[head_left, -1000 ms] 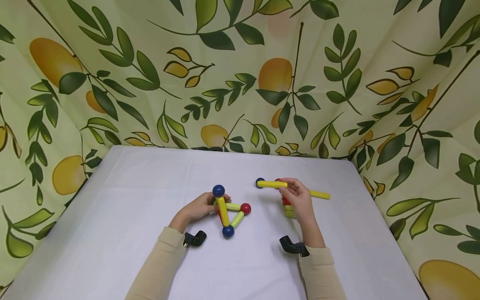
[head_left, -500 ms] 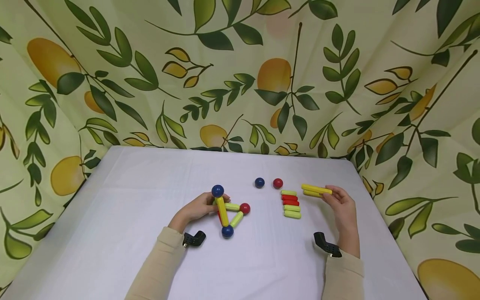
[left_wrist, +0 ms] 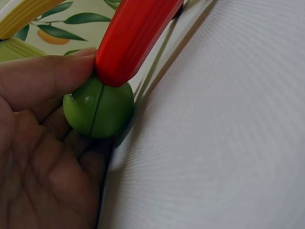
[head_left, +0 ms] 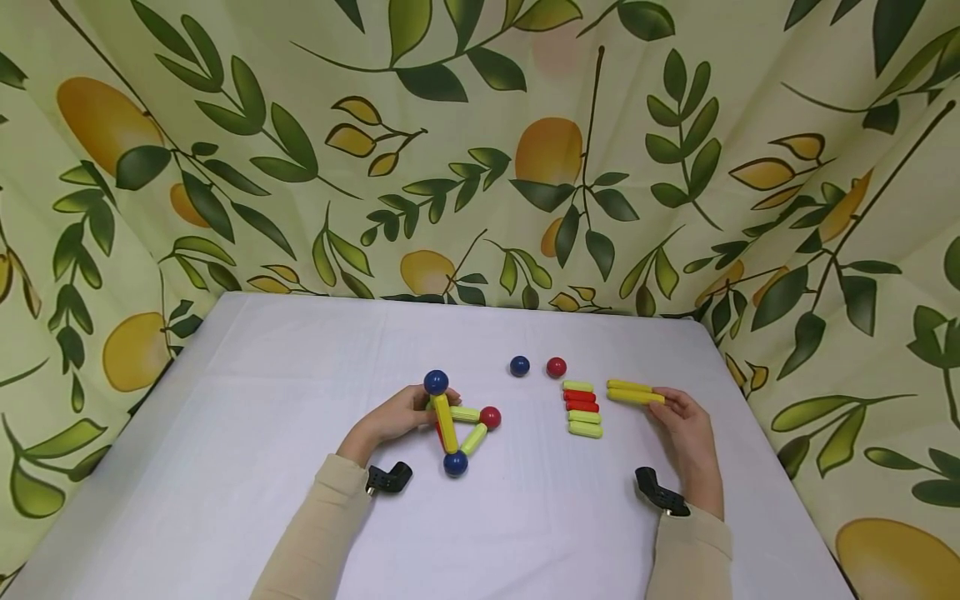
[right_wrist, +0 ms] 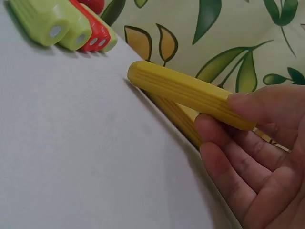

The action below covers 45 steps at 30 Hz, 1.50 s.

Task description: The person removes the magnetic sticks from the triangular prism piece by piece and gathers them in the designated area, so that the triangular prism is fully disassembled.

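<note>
My left hand (head_left: 397, 417) holds a magnetic ball-and-stick frame by its green ball (left_wrist: 112, 114), pinched between thumb and fingers. A red stick (left_wrist: 131, 40) rises from that ball. In the head view, a yellow stick (head_left: 446, 423) leans between an upper blue ball (head_left: 437, 382) and a lower blue ball (head_left: 455, 462). Light green sticks (head_left: 473, 438) meet at a red ball (head_left: 490, 417). On the right, my right hand (head_left: 688, 433) pinches one end of a yellow magnetic stick (right_wrist: 186, 93). Its far end hangs low over the table, alongside another yellow stick (head_left: 628, 385).
Between the hands lies a column of short light green and red sticks (head_left: 582, 407). Behind it sit a loose blue ball (head_left: 519, 366) and a loose red ball (head_left: 556, 367). A leaf-patterned curtain (head_left: 465, 167) surrounds the white table (head_left: 315, 350).
My right hand has carried the yellow stick rightward from over the loose balls, then down beside the other yellow stick. The left hand and the frame have stayed put.
</note>
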Available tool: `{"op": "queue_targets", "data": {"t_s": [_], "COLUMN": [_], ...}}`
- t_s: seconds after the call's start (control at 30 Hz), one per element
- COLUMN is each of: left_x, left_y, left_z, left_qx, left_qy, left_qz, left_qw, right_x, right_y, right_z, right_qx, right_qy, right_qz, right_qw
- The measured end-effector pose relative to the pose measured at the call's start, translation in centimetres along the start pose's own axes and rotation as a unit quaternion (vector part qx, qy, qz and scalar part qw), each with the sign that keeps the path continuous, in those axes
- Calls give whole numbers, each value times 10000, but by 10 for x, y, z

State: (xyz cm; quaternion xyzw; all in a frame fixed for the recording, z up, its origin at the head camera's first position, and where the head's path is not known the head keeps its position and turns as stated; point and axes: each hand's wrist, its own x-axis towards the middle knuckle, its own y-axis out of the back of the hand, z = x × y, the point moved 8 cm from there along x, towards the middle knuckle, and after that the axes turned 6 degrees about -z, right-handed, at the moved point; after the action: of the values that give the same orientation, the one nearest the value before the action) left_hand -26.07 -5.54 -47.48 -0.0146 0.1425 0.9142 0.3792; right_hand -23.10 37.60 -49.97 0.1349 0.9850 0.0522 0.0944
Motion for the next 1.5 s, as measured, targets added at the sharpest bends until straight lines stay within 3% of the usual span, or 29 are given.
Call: {"op": "queue_targets", "data": {"t_s": [0.5, 0.63, 0.9, 1.07, 1.27, 1.5], "left_x": [0, 0, 4, 10, 2, 1], "left_y": [0, 0, 1, 4, 0, 0], "left_z": [0, 1, -7, -23, -4, -2], "left_qx": [18, 10, 34, 49, 13, 0], "left_qy": [-66, -30, 10, -12, 51, 17], "left_qz": [42, 53, 59, 76, 76, 42], "left_qw": [10000, 10000, 10000, 10000, 10000, 10000], "right_x": [2, 1, -1, -2, -3, -4], "right_y": [5, 6, 5, 3, 2, 6], "right_z": [2, 0, -3, -5, -6, -8], "right_qx": [-1288, -1817, -2941, -3109, -3219, -3129], "right_qy": [-155, -133, -29, 99, 180, 113], "right_qz": [326, 520, 688, 717, 819, 1021], "right_qw": [9910, 9819, 9533, 9477, 9430, 9442]}}
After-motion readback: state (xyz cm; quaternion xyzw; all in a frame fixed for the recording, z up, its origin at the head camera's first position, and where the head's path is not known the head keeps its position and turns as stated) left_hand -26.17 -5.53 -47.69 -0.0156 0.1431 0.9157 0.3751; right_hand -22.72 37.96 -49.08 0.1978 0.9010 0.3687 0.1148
